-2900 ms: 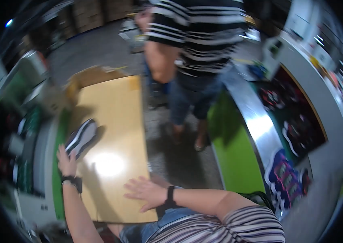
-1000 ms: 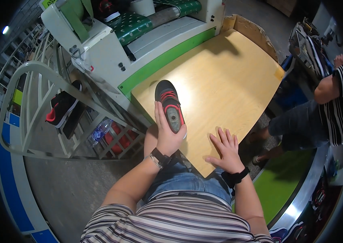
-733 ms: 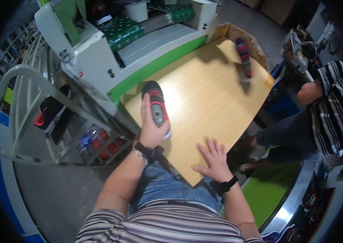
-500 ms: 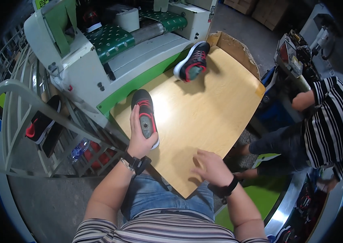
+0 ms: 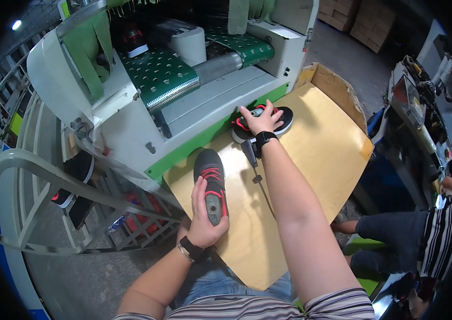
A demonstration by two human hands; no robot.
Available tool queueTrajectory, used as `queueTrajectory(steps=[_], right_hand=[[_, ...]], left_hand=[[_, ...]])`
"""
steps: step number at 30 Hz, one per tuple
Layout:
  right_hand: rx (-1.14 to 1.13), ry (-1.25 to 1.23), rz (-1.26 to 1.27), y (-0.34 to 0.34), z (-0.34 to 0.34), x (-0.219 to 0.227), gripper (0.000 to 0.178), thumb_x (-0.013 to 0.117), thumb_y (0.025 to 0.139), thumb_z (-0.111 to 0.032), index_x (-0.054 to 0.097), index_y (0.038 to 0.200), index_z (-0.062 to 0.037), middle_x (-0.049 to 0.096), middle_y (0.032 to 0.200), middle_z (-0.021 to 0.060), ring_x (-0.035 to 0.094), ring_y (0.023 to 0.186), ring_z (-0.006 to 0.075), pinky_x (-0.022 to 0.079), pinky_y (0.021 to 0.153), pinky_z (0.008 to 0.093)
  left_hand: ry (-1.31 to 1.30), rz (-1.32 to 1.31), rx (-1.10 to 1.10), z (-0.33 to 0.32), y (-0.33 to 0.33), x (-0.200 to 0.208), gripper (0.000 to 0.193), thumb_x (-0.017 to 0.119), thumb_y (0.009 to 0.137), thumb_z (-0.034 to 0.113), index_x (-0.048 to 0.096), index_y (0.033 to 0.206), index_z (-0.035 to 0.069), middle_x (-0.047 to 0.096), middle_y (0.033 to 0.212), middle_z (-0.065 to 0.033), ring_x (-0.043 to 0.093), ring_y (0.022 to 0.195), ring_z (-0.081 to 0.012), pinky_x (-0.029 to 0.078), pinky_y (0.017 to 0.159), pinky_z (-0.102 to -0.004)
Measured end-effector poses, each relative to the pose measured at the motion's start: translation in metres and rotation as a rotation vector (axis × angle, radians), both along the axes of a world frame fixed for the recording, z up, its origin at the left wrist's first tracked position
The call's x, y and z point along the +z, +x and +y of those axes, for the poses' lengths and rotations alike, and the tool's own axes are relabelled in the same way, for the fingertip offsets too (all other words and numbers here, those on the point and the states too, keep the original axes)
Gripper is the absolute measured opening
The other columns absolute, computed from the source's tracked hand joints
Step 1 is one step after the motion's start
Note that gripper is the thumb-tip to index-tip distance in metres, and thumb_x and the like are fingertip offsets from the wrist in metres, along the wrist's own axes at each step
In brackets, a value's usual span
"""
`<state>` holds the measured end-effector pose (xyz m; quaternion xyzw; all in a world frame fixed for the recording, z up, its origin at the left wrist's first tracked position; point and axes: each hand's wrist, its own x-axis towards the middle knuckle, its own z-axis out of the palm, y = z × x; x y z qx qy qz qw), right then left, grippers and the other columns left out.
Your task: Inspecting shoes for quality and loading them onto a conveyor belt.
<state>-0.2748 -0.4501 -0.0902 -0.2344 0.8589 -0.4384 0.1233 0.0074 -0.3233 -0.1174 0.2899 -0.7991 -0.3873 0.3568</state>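
Observation:
My left hand (image 5: 208, 226) is closed around the heel of a grey sneaker (image 5: 208, 161) with red laces, its toe pointing away from me. A grey-green shoe last with a round hole fills its opening. Farther off, near the machine's edge, my right hand (image 5: 260, 121) has its fingers spread around the collar of a black sneaker (image 5: 286, 118) with a white sole and red laces. That shoe lies with its toe to the right, and a last shows between my fingers. Beside my right wrist is a dark tapered handle (image 5: 249, 152) with a thin rod; whether it hangs from the wrist I cannot tell.
Both shoes are on a light wooden board (image 5: 319, 154) against a white-and-green conveyor machine (image 5: 114, 128). A shoe (image 5: 135, 41) sits on its green belt (image 5: 162, 77). At left is a curved metal rack (image 5: 23, 160) with shoes; at right, a person (image 5: 445, 234) in stripes.
My right hand has reached from the board's near edge to the black sneaker, which has turned toe-right and flat. The dark handle with its rod now shows over the board. My left hand stays on the grey sneaker.

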Motion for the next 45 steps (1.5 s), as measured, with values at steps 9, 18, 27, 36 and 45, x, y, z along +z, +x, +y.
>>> queueTrajectory(steps=[9, 18, 27, 36, 45], right_hand=[[0.608, -0.337, -0.281, 0.015, 0.119, 0.007, 0.072, 0.061, 0.071, 0.002, 0.033, 0.137, -0.0038, 0.049, 0.127, 0.0179, 0.052, 0.118, 0.0274, 0.042, 0.102, 0.0344], [0.376, -0.479, -0.237, 0.08, 0.204, -0.01, 0.068, 0.072, 0.085, -0.005, 0.039, 0.145, -0.004, 0.057, 0.127, 0.0153, 0.056, 0.115, 0.0205, 0.045, 0.099, 0.0317], [0.491, -0.905, 0.037, 0.014, 0.098, 0.144, 0.043, 0.07, 0.091, -0.014, 0.046, 0.125, -0.0037, 0.062, 0.113, 0.0119, 0.062, 0.097, 0.014, 0.051, 0.083, 0.0269], [0.535, -0.217, 0.551, -0.04, -0.082, 0.147, 0.079, 0.071, 0.083, -0.01, 0.038, 0.149, -0.0368, 0.005, 0.158, 0.0317, 0.025, 0.144, 0.0463, 0.032, 0.115, 0.0467], [1.278, 0.271, 0.215, 0.061, 0.277, 0.002, 0.085, 0.068, 0.085, -0.052, 0.031, 0.152, -0.0136, 0.021, 0.154, 0.0327, 0.021, 0.141, 0.0528, 0.025, 0.114, 0.0571]], left_hand=[[0.041, -0.033, 0.057, -0.005, 0.004, 0.004, 0.105, 0.07, 0.072, 0.009, 0.005, 0.154, -0.001, 0.012, 0.157, -0.0257, 0.016, 0.147, -0.0398, 0.018, 0.12, -0.0432], [0.33, 0.278, 0.137, 0.001, -0.039, 0.017, 0.098, 0.069, 0.07, 0.0, 0.016, 0.153, 0.004, 0.023, 0.151, -0.024, 0.029, 0.141, -0.0368, 0.028, 0.116, -0.0433], [-0.005, 0.653, 0.038, -0.059, -0.021, 0.171, 0.082, 0.059, 0.077, -0.001, 0.023, 0.151, 0.002, 0.042, 0.14, -0.0144, 0.049, 0.124, -0.0243, 0.041, 0.105, -0.0366], [-0.331, 0.138, 0.637, -0.253, -0.097, 0.193, 0.082, 0.062, 0.085, 0.032, 0.024, 0.15, 0.0, 0.018, 0.156, -0.0304, 0.027, 0.141, -0.0461, 0.028, 0.115, -0.0479], [-0.211, -0.676, -0.083, 0.004, 0.016, 0.041, 0.096, 0.058, 0.091, 0.054, 0.011, 0.156, 0.002, 0.001, 0.161, -0.0256, 0.0, 0.148, -0.0483, 0.008, 0.113, -0.069]])
